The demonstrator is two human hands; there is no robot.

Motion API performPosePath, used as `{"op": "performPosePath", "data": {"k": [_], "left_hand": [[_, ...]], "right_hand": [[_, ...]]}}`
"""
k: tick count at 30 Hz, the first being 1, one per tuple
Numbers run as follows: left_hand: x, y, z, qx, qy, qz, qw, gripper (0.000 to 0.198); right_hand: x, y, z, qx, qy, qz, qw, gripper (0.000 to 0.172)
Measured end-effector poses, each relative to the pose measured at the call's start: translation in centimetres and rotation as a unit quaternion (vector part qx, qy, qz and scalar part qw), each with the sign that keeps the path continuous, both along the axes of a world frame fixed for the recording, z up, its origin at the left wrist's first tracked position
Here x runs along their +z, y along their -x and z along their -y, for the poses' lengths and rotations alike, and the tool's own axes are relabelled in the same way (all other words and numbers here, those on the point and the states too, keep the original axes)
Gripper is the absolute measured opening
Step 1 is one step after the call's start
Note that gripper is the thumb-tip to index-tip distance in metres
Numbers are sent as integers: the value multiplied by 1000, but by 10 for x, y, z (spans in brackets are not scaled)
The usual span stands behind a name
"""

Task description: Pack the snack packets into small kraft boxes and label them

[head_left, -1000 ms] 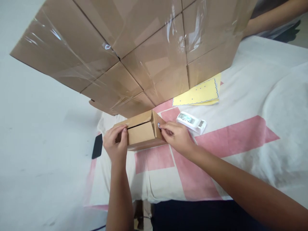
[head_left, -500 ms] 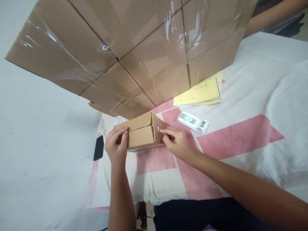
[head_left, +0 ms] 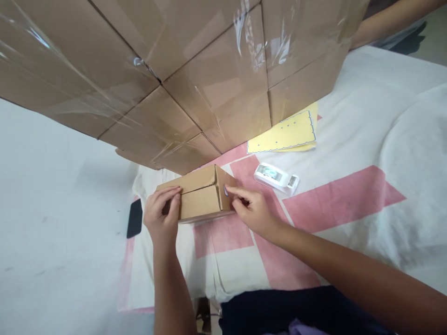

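A small closed cardboard box lies on the cloth in front of me, its top flaps meeting along a seam. My left hand grips its left end, with fingers on the top and the thumb at the near side. On the box's right end face is a small white and blue sticker. My right hand presses the sticker with its outstretched index finger, the thumb lower by the box and the other fingers curled. Part of the sticker is hidden under the fingertip.
Large taped cardboard boxes stand stacked behind. A white dispenser-like device and yellow sheets lie to the right on the pink and white cloth. A black phone is at the left edge. Another person's arm shows top right.
The index finger of my right hand has moved onto the sticker and covers more of it. My left hand keeps its hold on the box. The view has shifted slightly.
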State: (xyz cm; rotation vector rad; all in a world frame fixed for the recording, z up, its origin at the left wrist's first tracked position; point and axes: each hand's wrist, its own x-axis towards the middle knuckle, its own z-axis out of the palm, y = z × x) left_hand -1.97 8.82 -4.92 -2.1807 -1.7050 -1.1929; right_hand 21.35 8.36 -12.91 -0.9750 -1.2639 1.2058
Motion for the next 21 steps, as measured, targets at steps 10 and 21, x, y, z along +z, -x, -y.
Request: {"op": "performPosePath", "data": {"k": [10, 21], "left_hand": [[-5, -2, 3, 53, -28, 18, 998, 10], [-11, 1, 4, 50, -59, 46, 996, 13]], "right_hand": [[6, -6, -4, -43, -16, -4, 999, 40], [2, 0, 2, -57, -76, 7, 996, 32]]}}
